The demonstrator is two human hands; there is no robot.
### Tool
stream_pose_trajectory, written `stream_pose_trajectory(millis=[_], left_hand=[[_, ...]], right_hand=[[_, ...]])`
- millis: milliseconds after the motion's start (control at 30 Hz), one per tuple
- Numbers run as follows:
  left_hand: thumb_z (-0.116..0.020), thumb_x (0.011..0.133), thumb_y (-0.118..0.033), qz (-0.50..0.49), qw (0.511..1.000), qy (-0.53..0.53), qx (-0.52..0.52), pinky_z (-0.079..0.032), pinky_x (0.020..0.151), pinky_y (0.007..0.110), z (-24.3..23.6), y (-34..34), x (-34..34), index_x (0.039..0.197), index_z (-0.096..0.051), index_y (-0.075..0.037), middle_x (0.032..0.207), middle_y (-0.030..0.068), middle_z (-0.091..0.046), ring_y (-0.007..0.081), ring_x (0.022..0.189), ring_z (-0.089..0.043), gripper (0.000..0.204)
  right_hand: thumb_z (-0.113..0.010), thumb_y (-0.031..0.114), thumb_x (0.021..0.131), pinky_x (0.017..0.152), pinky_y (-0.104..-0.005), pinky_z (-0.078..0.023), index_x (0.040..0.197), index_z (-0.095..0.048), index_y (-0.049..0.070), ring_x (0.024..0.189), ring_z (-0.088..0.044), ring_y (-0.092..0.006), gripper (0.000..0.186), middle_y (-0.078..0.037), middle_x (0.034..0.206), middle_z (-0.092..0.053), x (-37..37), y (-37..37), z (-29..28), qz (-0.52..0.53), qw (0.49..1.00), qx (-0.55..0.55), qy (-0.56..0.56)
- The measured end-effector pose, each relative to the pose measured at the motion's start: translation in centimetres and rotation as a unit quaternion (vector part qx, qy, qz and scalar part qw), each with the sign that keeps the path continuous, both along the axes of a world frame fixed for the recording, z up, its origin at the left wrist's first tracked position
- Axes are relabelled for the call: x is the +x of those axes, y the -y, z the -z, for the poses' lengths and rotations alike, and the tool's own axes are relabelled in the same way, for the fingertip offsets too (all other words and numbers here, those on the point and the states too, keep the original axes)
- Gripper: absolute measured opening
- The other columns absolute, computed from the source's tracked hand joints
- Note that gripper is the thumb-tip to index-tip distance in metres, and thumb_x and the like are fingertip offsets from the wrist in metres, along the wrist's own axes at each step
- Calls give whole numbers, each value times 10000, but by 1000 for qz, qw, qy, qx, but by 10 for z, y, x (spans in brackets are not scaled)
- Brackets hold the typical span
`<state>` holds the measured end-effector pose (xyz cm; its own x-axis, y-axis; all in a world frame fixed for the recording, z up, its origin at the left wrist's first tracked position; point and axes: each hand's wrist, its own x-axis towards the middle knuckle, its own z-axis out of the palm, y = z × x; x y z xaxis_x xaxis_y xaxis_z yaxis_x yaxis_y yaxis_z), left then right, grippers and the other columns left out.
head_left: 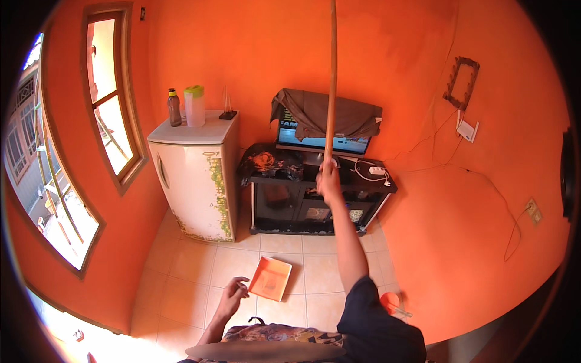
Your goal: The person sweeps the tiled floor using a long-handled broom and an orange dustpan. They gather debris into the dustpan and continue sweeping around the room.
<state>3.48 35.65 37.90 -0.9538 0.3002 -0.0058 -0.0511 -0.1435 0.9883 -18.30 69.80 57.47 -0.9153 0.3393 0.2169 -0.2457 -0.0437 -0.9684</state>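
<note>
My right hand (328, 181) is wrapped round a long wooden pole (332, 78), with the arm stretched out ahead. The pole stands nearly upright and runs out past the top edge, so its far end is hidden. Lower and to the left, my left hand (232, 294) hangs with nothing visible in it, fingers loosely bent and apart. Just beside its fingertips, a shallow paint tray (270, 279) with orange paint lies on the tiled floor; hand and tray look apart, though the height between them is hard to judge.
A white fridge (193, 187) bears a bottle (174, 107) and a pitcher (195, 106). Beside it a black cabinet (284, 202) carries a cloth-draped television (351, 145) and a power strip (376, 170). Orange walls surround this. An orange-red container (390, 300) sits right; cables hang on the right wall.
</note>
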Motion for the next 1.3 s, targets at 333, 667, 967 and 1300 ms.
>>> stream_pose_trajectory(millis=[333, 667, 967, 1300], left_hand=[[-474, 914, -63, -156, 986, 34, 51, -484, 646, 253, -7, 107, 14, 1114, -520, -5, 758, 31, -538, 115, 688, -563, 213], [-457, 907, -51, -85, 994, 68, 20, -493, 682, 273, -3, 109, 11, 1126, -513, -15, 782, 45, -539, 134, 717, -574, 229], [-470, 900, -66, 16, 998, 52, -28, -499, 694, 264, 0, 94, -43, 1128, -526, -37, 794, 43, -550, 137, 732, -588, 236], [-472, 900, -69, 65, 994, 78, -31, -487, 712, 261, 3, 65, -69, 1133, -536, -37, 816, 46, -558, 141, 767, -594, 244]], right_hand=[[-355, 701, 859, 304, -241, -201, 707, -351, 126, 316, -265, -88, 595, 40, 449, -273, -83, 41, -106, 45, 998, 24, -43], [-336, 537, 955, 355, -295, -280, 718, -427, 70, 377, -346, -112, 532, 15, 517, -355, 26, 69, 204, 192, 973, 126, 14], [-330, 510, 962, 305, -257, -269, 685, -369, 128, 328, -337, -79, 474, 35, 461, -333, 193, 123, 316, 135, 982, 61, 114], [-319, 594, 928, 293, -240, -272, 684, -362, 145, 316, -337, -81, 513, 23, 460, -351, 132, 102, 240, 103, 988, 7, 118]])
